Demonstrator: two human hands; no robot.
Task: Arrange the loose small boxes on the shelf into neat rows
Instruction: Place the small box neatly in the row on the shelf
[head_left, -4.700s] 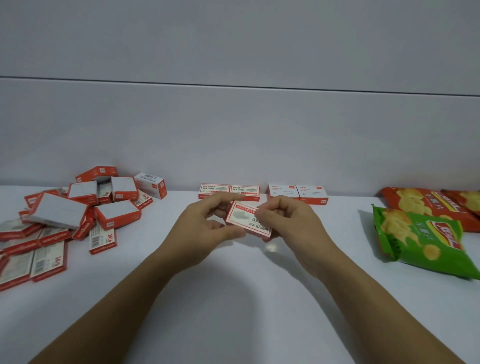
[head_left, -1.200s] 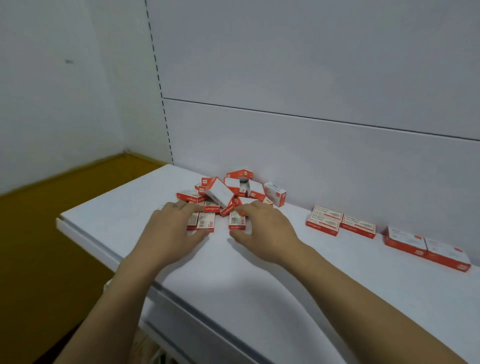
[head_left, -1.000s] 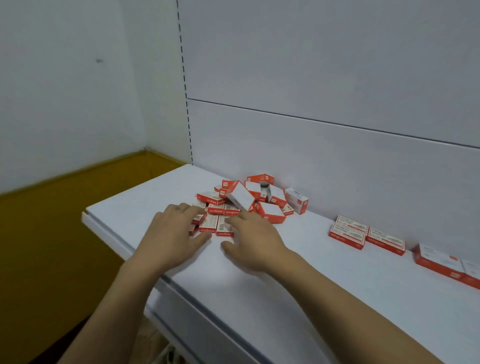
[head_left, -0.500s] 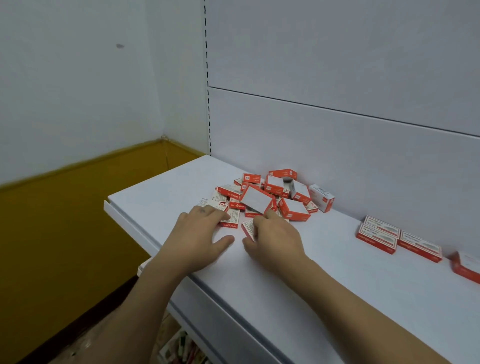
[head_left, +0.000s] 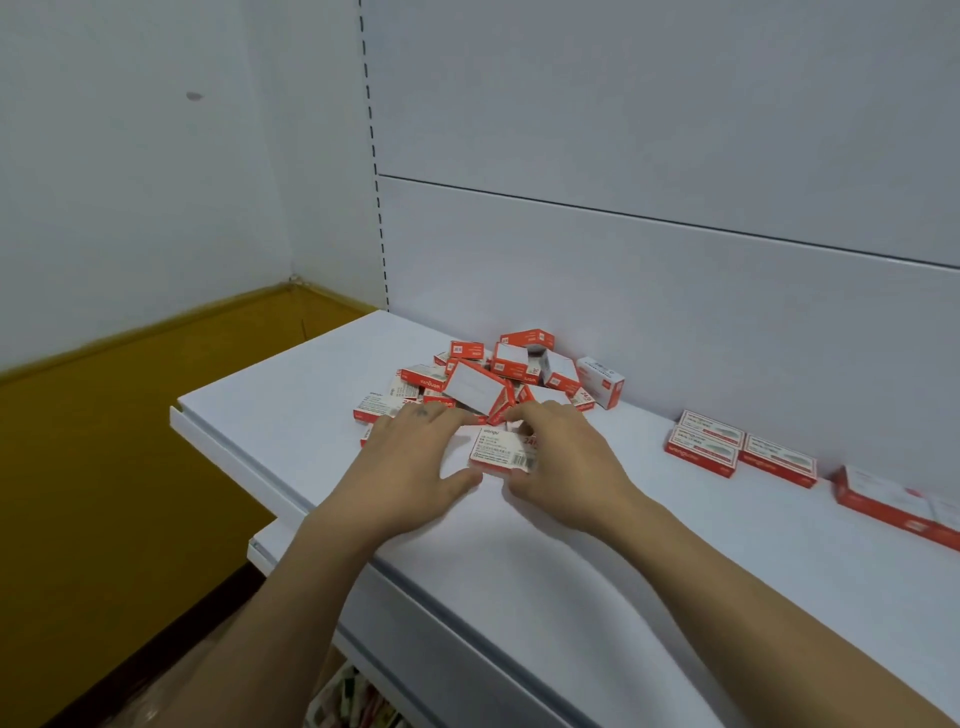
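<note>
Right hand (head_left: 563, 462) pinches the right end of a barcode-up staple box (head_left: 498, 449) at the pile's (head_left: 475, 387) near edge, long axis running hand to hand; left hand (head_left: 410, 467) lies flat beside it. Started row (head_left: 704, 442) lies rightward.

The place is presenting as a shop. A white retail shelf (head_left: 571, 545) is running along panelled backing (head_left: 623, 286), with a slotted upright (head_left: 371, 156) standing at its left end. Identical red-and-white boxes (head_left: 488, 384) are lying on it in quantity. A lower shelf (head_left: 270, 545) is projecting beneath, with packaged goods (head_left: 358, 701) showing below.
</note>
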